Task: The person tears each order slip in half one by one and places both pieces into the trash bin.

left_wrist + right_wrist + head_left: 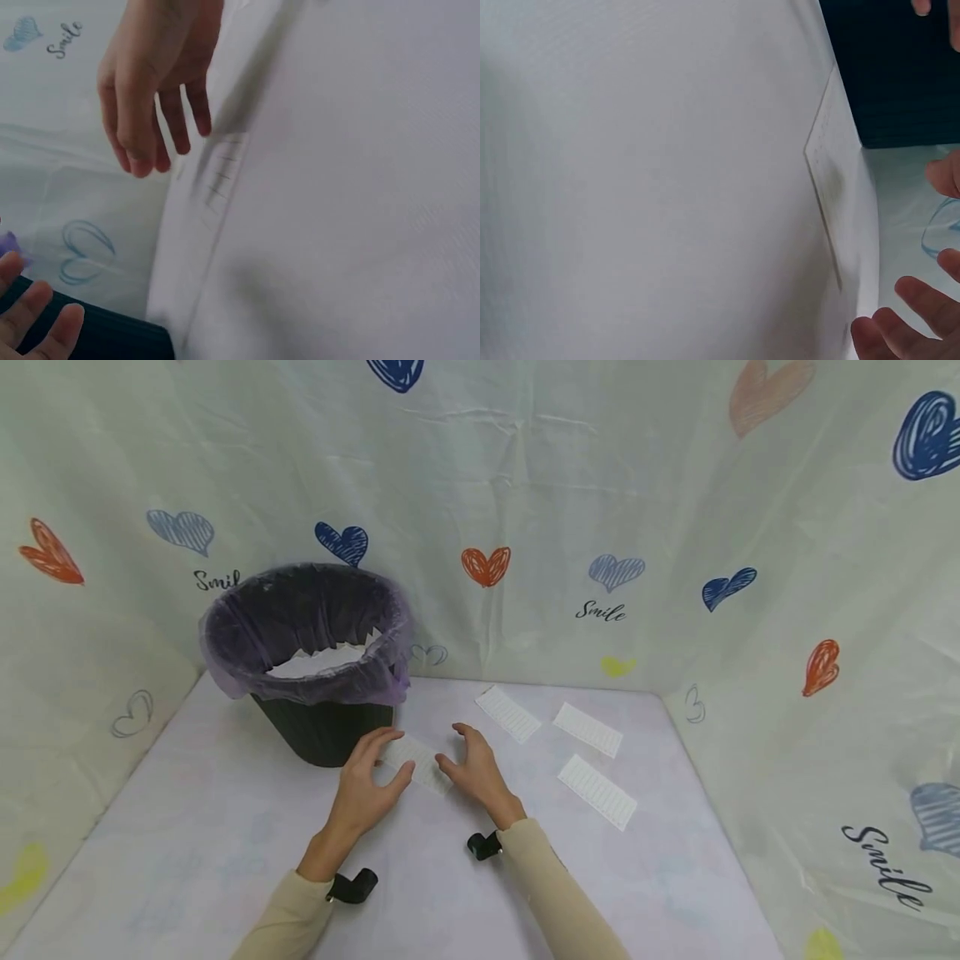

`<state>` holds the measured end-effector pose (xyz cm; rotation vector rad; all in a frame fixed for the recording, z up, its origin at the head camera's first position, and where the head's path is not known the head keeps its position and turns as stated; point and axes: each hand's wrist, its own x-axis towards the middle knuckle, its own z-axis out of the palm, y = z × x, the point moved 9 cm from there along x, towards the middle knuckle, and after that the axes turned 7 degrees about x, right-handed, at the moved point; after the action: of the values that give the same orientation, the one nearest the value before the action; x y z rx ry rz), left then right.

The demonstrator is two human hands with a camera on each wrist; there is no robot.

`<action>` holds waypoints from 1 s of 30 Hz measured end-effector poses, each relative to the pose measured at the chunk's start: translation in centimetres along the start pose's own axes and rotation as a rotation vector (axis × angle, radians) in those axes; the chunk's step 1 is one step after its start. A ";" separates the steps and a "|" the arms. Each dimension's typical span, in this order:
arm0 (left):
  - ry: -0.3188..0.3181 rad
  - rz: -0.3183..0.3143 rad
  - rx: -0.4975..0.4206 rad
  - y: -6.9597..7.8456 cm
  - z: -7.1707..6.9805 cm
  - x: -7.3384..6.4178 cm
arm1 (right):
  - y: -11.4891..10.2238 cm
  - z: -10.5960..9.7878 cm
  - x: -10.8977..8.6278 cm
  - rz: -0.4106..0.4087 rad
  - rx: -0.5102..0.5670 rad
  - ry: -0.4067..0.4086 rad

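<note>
A white printed card (pixel 420 764) lies flat on the table between my two hands. At its left end my left hand (pixel 363 789) hovers with fingers spread and slightly bent; whether a fingertip touches the card I cannot tell. My right hand (pixel 477 770) is over the card's right end, its thumb and fingers apart. In the left wrist view, the right hand (pixel 157 82) hangs above the card (pixel 217 180) with a gap beneath its fingertips. The right wrist view has the card (pixel 832 165) lying beside the dark bin (pixel 892 75).
Behind my left hand stands the dark bin (pixel 326 731), lined with a purple bag (pixel 225 635) and holding white paper pieces (pixel 318 662). Three more printed cards lie to the right: one far back (pixel 508 714), another beside it (pixel 588 729), the third nearer (pixel 597 792). A heart-patterned sheet (pixel 540 510) encloses the table.
</note>
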<state>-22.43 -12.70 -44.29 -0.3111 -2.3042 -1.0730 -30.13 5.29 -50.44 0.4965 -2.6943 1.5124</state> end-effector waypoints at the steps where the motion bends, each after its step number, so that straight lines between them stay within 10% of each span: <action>1: -0.012 -0.022 0.003 -0.4 0.2 -0.1 | 0.2 0.1 0.0 0.002 0.003 0.004; 15: -0.237 -0.229 0.037 -3.6 2.8 -1.0 | 1.3 1.1 -0.4 0.061 -0.080 0.036; 30: -0.246 -0.255 0.041 -4.1 3.2 -1.6 | 0.6 2.0 -1.2 0.124 -0.193 -0.006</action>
<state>-24.22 -12.94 -49.42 -0.1406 -2.6371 -1.1622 -28.91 4.23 -52.24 0.3331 -2.8850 1.2563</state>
